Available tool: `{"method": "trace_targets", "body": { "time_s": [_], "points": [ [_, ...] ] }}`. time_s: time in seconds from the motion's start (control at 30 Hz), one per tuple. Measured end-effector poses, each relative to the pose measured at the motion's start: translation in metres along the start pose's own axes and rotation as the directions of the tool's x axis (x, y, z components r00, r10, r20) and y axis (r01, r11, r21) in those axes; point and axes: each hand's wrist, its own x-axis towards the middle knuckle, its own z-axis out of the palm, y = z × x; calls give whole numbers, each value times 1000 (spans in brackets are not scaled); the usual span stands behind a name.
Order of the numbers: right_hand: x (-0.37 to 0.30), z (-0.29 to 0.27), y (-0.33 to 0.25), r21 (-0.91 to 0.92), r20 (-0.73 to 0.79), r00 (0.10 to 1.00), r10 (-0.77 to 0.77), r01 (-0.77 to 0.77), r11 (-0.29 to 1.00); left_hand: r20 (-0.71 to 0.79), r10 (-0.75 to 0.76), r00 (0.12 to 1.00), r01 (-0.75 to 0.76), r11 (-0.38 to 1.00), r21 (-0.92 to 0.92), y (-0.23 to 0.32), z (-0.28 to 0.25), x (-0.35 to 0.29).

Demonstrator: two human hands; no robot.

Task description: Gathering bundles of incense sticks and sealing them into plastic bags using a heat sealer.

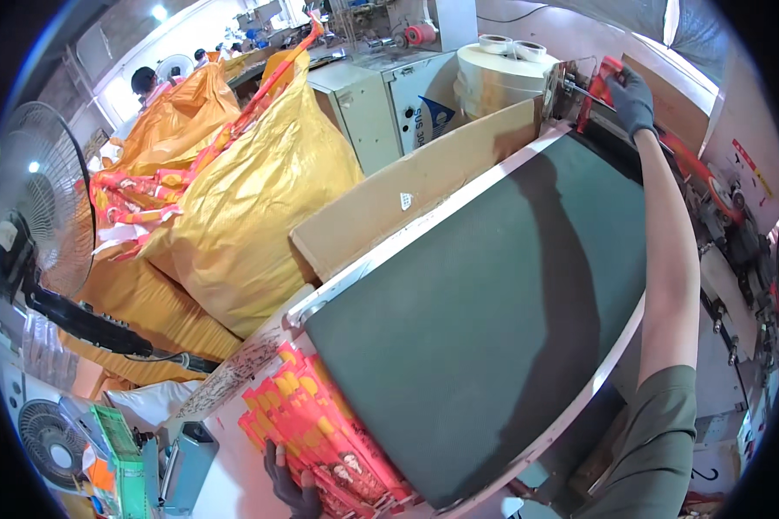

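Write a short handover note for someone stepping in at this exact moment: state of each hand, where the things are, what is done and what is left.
Left hand: dark-gloved, gripping the near end of a fanned stack of flat red-and-yellow printed packets at the near end of the dark green conveyor belt.
Right hand: dark-gloved, arm stretched out, holding a red packet at the metal feed mechanism at the belt's far end.
Done: one packet brought to the feeder.
Left: the stack still to go. Big yellow woven sacks stand to the left.

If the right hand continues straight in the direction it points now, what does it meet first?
The right hand in a dark glove already holds a red packet at the belt's far end. Straight on, it would probably meet the metal machine part first; depth is unclear.
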Motion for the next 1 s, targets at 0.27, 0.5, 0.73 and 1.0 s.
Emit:
{"method": "trace_targets", "body": {
  "time_s": [0.27, 0.5, 0.73, 1.0],
  "points": [
    [-131, -132, -108, 490, -669, 730, -139, 574, 656, 2, 101, 995, -101, 994, -36, -15, -12, -7],
    [-338, -200, -111, 664, -237, 969, 70, 109, 740, -17, 64, 998, -64, 998, 2, -31, -22, -23],
    [-438, -198, -123, 20, -136, 988, -76, 79, 997, -117, 19, 993, -36, 988, -151, -37, -53, -69],
    [-555, -59, -366, 427, 694, 451, -561, 369, 825, -199, -82, 976, 25, 962, -272, -67, -77, -75]
  ]
}}
